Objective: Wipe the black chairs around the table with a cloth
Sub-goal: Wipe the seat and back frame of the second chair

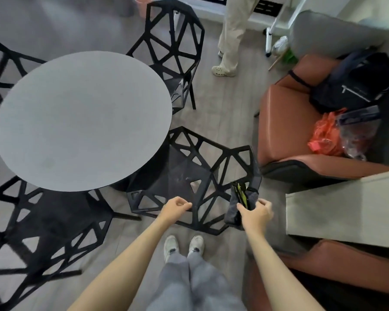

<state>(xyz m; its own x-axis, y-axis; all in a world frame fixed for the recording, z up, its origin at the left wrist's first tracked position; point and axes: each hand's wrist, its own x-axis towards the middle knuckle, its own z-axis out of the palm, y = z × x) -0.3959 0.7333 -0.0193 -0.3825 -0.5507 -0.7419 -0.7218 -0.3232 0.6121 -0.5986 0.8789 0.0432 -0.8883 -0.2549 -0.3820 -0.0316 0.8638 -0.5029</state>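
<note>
A black lattice chair (pixel 189 171) stands right in front of me, its seat tucked partly under the round grey table (pixel 81 120). My left hand (pixel 176 206) grips the top edge of the chair's backrest. My right hand (pixel 255 213) holds a dark grey cloth (pixel 238 205) with a yellow-green stripe against the right corner of the same backrest. More black chairs stand around the table: one at the lower left (pixel 43 232), one at the far side (pixel 173 48), one at the left edge (pixel 0 70).
A brown armchair (pixel 285 122) with a dark backpack (pixel 355 84) and an orange plastic bag (pixel 326 135) stands to the right. A beige counter edge (pixel 346 209) is close on my right. Another person's legs (pixel 231 37) stand beyond the far chair. My own shoes (pixel 183 245) are on the wood floor.
</note>
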